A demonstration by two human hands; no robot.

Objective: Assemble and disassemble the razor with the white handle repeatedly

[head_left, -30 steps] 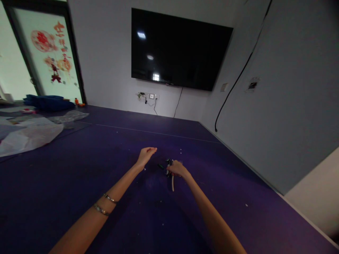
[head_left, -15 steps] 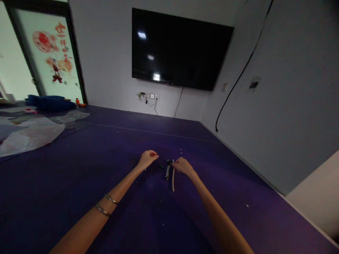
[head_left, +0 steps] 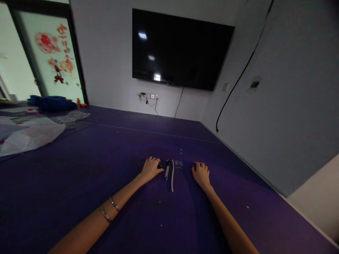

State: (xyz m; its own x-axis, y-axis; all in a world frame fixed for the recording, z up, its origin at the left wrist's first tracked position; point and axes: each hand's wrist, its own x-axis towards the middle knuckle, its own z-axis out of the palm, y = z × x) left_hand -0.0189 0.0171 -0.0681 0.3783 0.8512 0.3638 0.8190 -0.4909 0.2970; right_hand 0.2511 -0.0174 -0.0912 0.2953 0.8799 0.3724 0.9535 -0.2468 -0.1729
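Observation:
My left hand (head_left: 151,168) rests low on the purple surface (head_left: 132,218), thumb and fingers closed around a small dark piece (head_left: 160,165) whose kind I cannot make out. Just right of it lies a narrow black-and-pale tool (head_left: 167,171) with a dark top end. Beside that, apart from both hands, is a thin off-white strip or tube (head_left: 172,178), slightly bent. A small clear packet (head_left: 179,164) lies flat to the right of the strip. Further right, my right hand (head_left: 201,173) holds nothing, its fingers bent and apart on the surface.
Crumpled clear plastic sheeting (head_left: 34,134) spreads at left, with a dark blue cloth bundle (head_left: 51,103) behind it. A television (head_left: 180,49) hangs on the far wall above sockets (head_left: 153,96). A black cable (head_left: 235,83) hangs along the right wall.
My right hand has let go of the off-white strip and moved right, uncovering the clear packet. My left hand has come down and right onto the small dark piece.

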